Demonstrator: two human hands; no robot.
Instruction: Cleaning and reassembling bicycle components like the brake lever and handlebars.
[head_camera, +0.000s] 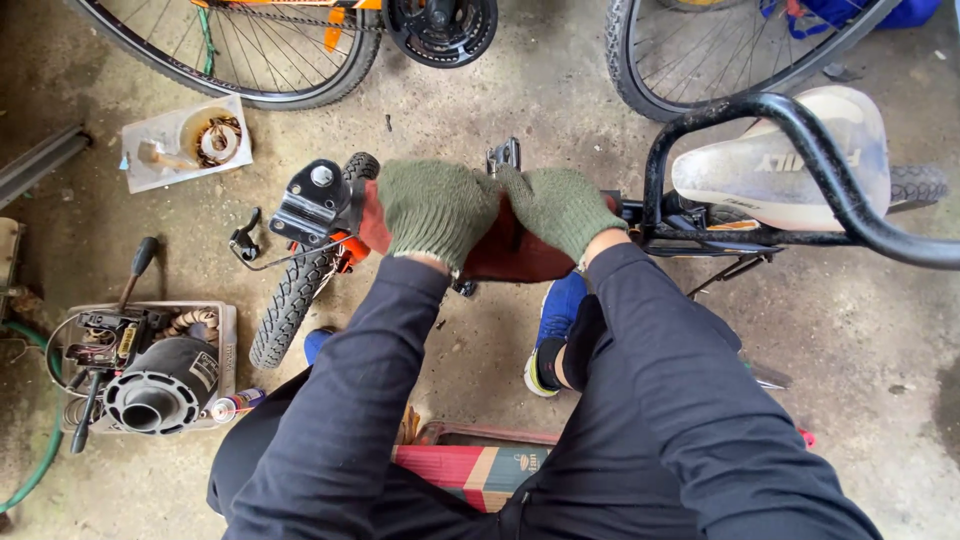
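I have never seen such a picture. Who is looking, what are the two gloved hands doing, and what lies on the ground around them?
The camera sits on a person's head and looks down, so the dark sleeves are that person's own arms. Both hands wear green knitted gloves. The left hand and the right hand press on a red bicycle frame of a small bicycle lying on the concrete floor. Its front wheel and pale saddle show. At left stands a tray of tools.
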